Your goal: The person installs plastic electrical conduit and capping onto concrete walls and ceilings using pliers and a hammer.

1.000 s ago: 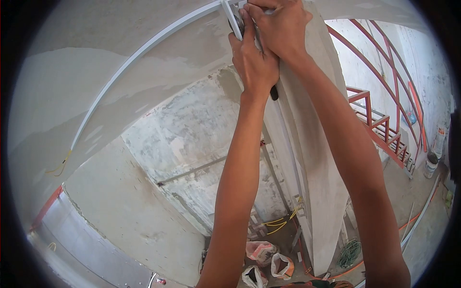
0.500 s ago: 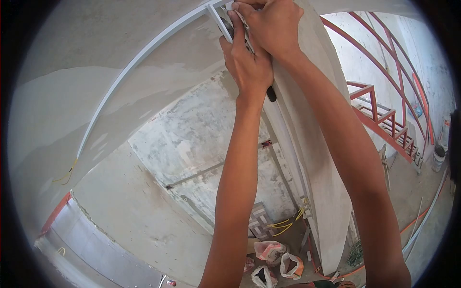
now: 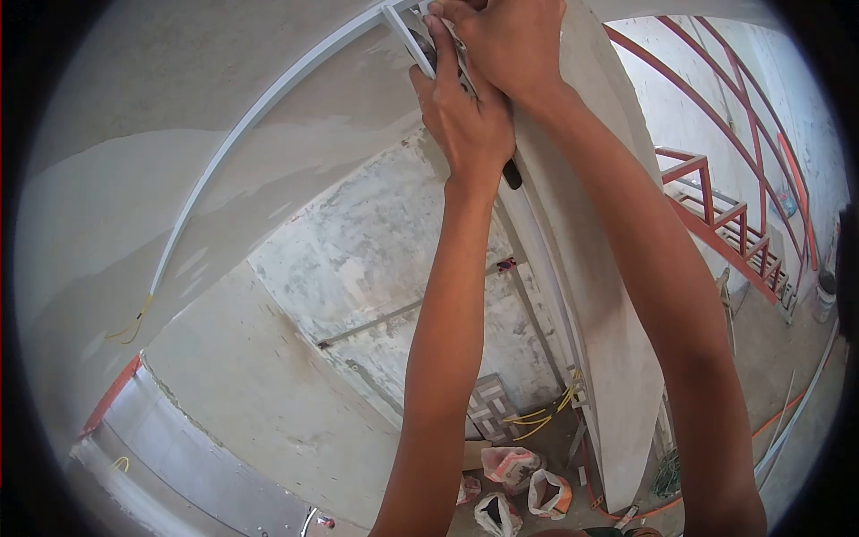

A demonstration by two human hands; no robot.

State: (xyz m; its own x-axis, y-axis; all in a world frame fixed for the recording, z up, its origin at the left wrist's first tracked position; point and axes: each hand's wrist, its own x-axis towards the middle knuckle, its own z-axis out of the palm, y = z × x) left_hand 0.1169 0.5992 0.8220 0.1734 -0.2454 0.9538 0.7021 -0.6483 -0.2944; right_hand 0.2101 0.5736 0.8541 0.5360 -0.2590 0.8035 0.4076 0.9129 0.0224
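Both my hands are raised to the top of the view, at the upper end of a long white cable trunking (image 3: 259,103) on the wall. My left hand (image 3: 467,125) is closed around a tool, whose black handle end (image 3: 512,174) sticks out below the palm. Its index finger points up beside a short white trunking piece (image 3: 407,40) that branches off. My right hand (image 3: 514,45) is closed in a pinch at the trunking joint, touching the left fingertips. What it pinches is hidden, and part of this hand is cut off by the top edge.
Yellow wires (image 3: 134,327) hang from the trunking's lower end, and more yellow wires (image 3: 541,416) come out near the floor. Several open bags (image 3: 548,492) stand below. A red metal stair frame (image 3: 716,201) is at right. A pale panel edge (image 3: 617,358) runs beside my right arm.
The view has shifted slightly, so the background sits a little further right. Both hands keep nearly the same hold at the trunking joint.
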